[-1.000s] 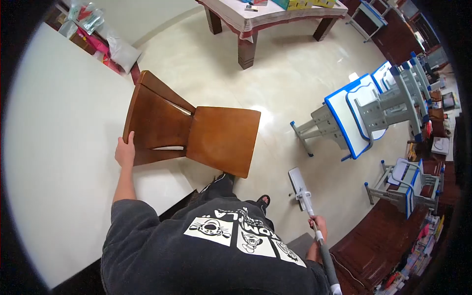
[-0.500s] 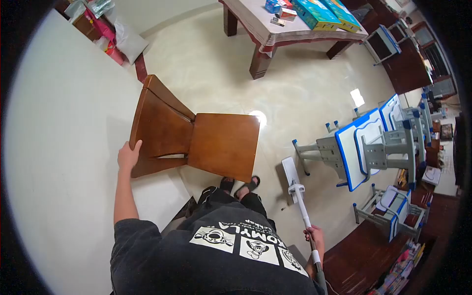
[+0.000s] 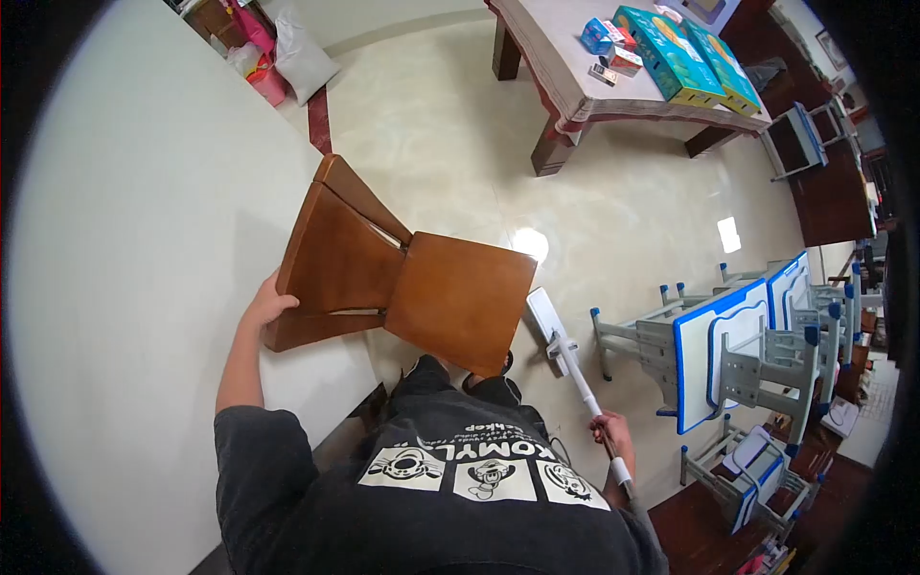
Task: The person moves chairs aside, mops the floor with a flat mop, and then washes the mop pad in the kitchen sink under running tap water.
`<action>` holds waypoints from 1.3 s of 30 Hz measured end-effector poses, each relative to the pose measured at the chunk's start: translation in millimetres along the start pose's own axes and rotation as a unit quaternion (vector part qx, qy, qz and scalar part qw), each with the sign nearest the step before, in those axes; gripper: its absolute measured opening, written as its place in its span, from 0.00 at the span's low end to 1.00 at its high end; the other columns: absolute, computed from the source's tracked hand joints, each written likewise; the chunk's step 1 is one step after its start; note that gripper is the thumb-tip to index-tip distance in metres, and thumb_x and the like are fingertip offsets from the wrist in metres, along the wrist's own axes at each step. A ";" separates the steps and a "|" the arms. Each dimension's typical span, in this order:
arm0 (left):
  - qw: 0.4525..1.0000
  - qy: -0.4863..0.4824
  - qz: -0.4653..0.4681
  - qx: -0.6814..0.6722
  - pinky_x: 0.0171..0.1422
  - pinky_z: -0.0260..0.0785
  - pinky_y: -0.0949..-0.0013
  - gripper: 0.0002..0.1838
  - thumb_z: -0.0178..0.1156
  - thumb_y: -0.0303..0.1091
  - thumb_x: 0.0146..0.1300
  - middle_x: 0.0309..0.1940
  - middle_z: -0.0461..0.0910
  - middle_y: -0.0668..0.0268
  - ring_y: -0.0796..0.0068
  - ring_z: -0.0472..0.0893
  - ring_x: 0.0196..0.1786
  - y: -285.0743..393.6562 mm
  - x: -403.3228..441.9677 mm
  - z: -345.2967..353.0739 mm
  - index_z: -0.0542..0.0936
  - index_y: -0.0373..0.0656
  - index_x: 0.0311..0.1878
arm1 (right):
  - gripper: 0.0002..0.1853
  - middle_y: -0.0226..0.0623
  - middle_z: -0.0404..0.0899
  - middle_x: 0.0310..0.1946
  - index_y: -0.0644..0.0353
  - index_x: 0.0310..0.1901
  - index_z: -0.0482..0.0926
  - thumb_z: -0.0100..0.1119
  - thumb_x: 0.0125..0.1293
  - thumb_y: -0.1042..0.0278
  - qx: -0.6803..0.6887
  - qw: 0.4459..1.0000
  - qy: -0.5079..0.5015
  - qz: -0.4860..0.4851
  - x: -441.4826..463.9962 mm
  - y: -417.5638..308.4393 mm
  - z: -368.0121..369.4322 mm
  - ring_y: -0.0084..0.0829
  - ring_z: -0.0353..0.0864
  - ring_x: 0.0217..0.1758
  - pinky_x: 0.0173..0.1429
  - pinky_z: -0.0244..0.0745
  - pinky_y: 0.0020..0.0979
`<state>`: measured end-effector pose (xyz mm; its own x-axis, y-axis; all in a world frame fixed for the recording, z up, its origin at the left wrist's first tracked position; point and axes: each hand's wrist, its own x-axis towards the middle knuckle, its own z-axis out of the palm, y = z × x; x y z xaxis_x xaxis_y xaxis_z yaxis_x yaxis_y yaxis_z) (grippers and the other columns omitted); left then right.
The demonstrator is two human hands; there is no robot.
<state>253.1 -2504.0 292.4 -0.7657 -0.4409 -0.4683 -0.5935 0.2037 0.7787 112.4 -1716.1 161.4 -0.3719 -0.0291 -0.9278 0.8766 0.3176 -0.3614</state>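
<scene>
So in the head view, the left hand [image 3: 270,302] has its fingers and thumb wrapped round the edge of the backrest on a wooden chair [image 3: 462,299]. The chair reaches away to the right of that hand, seat facing up. I can't tell if all its legs are on the floor [image 3: 422,125], they're hidden. My guess is that the backrest gets the grip because it's the nearest edge and gives decent leverage for steadying or shifting a bulky chair one-handed. Just left of the hand there's a big white surface [image 3: 144,249], so not much elbow room on that side.

The right hand [image 3: 615,438] is closed around the pole of a flat mop [image 3: 578,379], low down by the person's side. The pole slants forward from the hand to the mop head [image 3: 542,318], which looks to be down at floor level just beside the chair seat. Holding it at a slant like that probably lets the head lie flat and reach ahead without bending, though one hand gives less control.

Ahead and to the right of the right hand are blue-edged desks [image 3: 724,337], apart from the mop. Way beyond both hands is a cloth-covered table [image 3: 567,81] with teal boxes [image 3: 671,59] on top.
</scene>
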 end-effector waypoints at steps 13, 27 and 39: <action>0.996 -0.035 0.011 -0.078 0.67 0.65 0.67 0.41 0.54 0.14 0.45 0.59 0.76 0.58 0.67 0.75 0.63 74.2 46.7 -8.3 0.65 0.37 0.70 | 0.10 0.42 0.81 0.24 0.72 0.41 0.80 0.59 0.61 0.73 -0.092 0.993 0.080 0.003 2.2 -144.7 93.8 0.27 0.76 0.18 0.19 0.70 0.29; 0.986 0.126 -0.006 -0.111 0.57 0.70 0.70 0.38 0.53 0.13 0.42 0.51 0.80 0.62 0.68 0.79 0.52 115.1 126.6 -44.7 0.71 0.37 0.64 | 0.12 0.38 0.76 0.18 0.70 0.34 0.76 0.51 0.66 0.68 0.003 0.998 -0.002 -0.069 54.6 -325.6 125.9 0.25 0.71 0.14 0.18 0.66 0.27; 0.929 0.327 -0.149 -0.083 0.64 0.67 0.62 0.36 0.59 0.15 0.44 0.54 0.79 0.58 0.58 0.77 0.58 52.2 73.4 2.4 0.72 0.39 0.63 | 0.12 0.45 0.77 0.25 0.74 0.43 0.71 0.53 0.69 0.70 -0.052 0.990 -0.130 -0.009 192.4 -624.6 233.0 0.22 0.70 0.14 0.15 0.65 0.23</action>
<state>165.3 -2523.5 297.8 -0.2265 -0.9047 -0.3608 -0.6668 -0.1259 0.7345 -435.5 -2140.9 187.0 -0.2845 -0.2744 -0.9186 0.8288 0.4111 -0.3795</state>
